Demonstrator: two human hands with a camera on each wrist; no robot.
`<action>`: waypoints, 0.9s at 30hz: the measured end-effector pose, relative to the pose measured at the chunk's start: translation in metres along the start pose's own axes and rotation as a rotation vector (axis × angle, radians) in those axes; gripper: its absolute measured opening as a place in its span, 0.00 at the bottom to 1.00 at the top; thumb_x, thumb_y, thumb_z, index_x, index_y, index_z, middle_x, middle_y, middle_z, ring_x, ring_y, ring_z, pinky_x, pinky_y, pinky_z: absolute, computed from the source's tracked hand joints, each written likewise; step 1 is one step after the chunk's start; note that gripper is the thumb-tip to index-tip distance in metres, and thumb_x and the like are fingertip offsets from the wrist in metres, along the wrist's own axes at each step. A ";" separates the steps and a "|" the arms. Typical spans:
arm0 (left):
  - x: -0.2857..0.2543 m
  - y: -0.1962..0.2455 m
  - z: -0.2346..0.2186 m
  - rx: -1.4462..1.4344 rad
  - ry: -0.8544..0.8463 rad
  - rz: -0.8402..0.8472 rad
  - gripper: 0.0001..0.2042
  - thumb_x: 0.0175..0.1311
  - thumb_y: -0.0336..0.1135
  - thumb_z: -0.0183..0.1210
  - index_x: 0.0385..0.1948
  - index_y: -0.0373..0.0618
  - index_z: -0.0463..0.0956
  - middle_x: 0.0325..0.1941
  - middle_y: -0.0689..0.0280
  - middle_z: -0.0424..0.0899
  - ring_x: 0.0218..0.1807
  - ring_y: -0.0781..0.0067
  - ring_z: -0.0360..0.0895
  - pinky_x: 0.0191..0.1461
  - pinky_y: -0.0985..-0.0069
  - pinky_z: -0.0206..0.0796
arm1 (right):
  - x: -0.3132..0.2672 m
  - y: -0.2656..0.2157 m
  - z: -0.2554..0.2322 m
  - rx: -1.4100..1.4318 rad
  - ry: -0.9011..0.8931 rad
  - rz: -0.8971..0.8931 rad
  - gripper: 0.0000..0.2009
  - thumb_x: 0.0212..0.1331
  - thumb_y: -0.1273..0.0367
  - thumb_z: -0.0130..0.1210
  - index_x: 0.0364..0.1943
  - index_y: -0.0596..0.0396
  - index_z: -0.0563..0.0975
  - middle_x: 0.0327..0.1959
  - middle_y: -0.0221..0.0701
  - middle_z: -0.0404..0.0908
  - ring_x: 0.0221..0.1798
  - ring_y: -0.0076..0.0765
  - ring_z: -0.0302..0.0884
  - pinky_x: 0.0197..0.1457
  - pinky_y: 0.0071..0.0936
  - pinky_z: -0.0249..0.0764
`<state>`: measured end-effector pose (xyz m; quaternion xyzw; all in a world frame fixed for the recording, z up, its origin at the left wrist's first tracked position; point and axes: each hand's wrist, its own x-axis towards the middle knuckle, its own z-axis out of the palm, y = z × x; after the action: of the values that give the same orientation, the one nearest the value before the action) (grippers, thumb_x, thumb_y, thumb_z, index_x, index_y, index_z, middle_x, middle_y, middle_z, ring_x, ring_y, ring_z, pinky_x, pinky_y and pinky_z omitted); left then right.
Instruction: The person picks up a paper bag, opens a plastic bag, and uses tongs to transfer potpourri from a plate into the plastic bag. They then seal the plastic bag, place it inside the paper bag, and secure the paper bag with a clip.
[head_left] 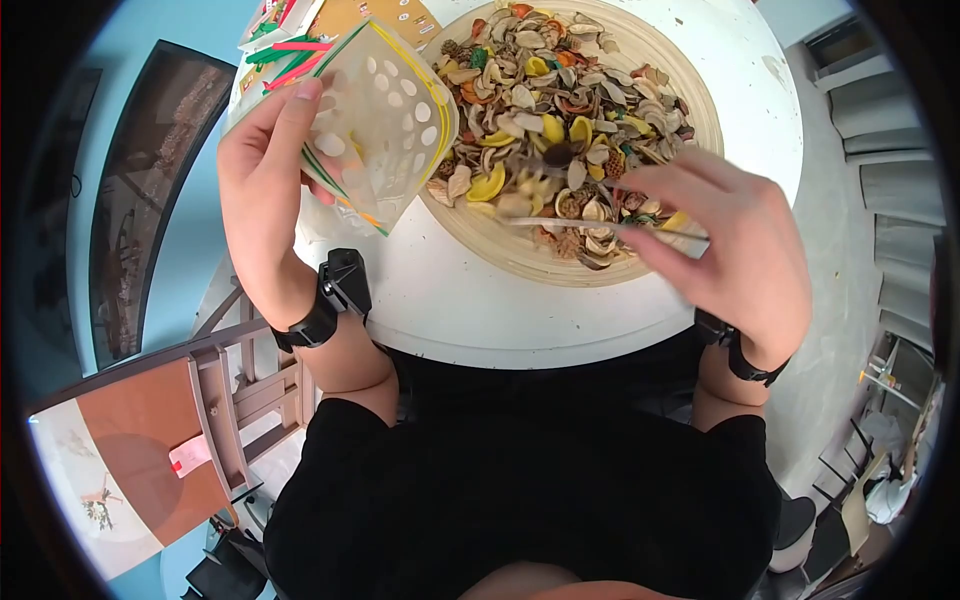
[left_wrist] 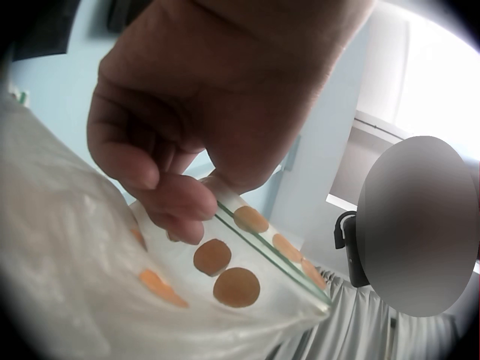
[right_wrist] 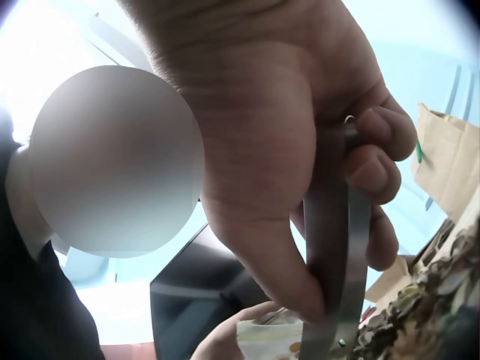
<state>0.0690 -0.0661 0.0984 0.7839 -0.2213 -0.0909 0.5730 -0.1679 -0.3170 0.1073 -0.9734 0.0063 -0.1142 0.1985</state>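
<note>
My left hand (head_left: 262, 160) pinches a translucent zip bag (head_left: 385, 175) by its edge, thumb on the near face. White dots cover the bag, and a yellow and green strip runs along its edges; in the left wrist view the dots (left_wrist: 237, 287) look orange. My right hand (head_left: 745, 235) grips metal tongs (head_left: 565, 223), thumb on one arm and fingers on the other. Their front ends reach over a heap of dried petals, slices and cones (head_left: 560, 70), beside the bag. Motion blurs the tong tips, and I cannot tell whether they hold a piece.
The heap lies on a round wooden tray (head_left: 705, 95) on a white round table (head_left: 480, 325). At the back left are red and green sticks (head_left: 290, 55) and a brown printed sheet (head_left: 370, 15). A wooden chair (head_left: 245, 400) stands left of the table.
</note>
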 end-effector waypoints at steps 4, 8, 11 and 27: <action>-0.001 0.001 0.001 -0.024 0.006 0.003 0.18 0.74 0.42 0.60 0.50 0.33 0.85 0.32 0.64 0.86 0.20 0.82 0.77 0.18 0.84 0.62 | 0.000 0.010 -0.013 -0.005 0.123 0.148 0.14 0.54 0.66 0.71 0.42 0.57 0.85 0.32 0.34 0.84 0.27 0.35 0.80 0.31 0.30 0.73; 0.000 -0.001 0.000 -0.021 -0.016 -0.008 0.18 0.74 0.42 0.60 0.50 0.33 0.85 0.32 0.64 0.87 0.20 0.82 0.77 0.18 0.84 0.62 | -0.011 0.041 -0.024 0.128 0.194 0.424 0.13 0.62 0.64 0.67 0.40 0.63 0.84 0.21 0.28 0.76 0.25 0.20 0.65 0.27 0.22 0.60; 0.000 0.000 0.001 -0.019 -0.015 -0.009 0.18 0.74 0.42 0.60 0.50 0.33 0.85 0.32 0.65 0.87 0.20 0.82 0.77 0.18 0.85 0.62 | -0.008 0.058 -0.028 0.039 0.127 0.613 0.16 0.62 0.61 0.67 0.40 0.62 0.84 0.20 0.28 0.75 0.24 0.20 0.65 0.26 0.25 0.59; -0.002 0.002 0.003 -0.005 -0.025 -0.004 0.17 0.74 0.41 0.60 0.50 0.34 0.85 0.31 0.67 0.86 0.22 0.83 0.77 0.19 0.84 0.64 | 0.010 0.053 0.001 0.079 0.104 0.296 0.11 0.62 0.65 0.65 0.38 0.61 0.82 0.22 0.43 0.78 0.20 0.42 0.69 0.28 0.32 0.67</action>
<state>0.0658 -0.0684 0.0987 0.7817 -0.2268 -0.1022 0.5719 -0.1565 -0.3659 0.0881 -0.9461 0.1555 -0.1342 0.2505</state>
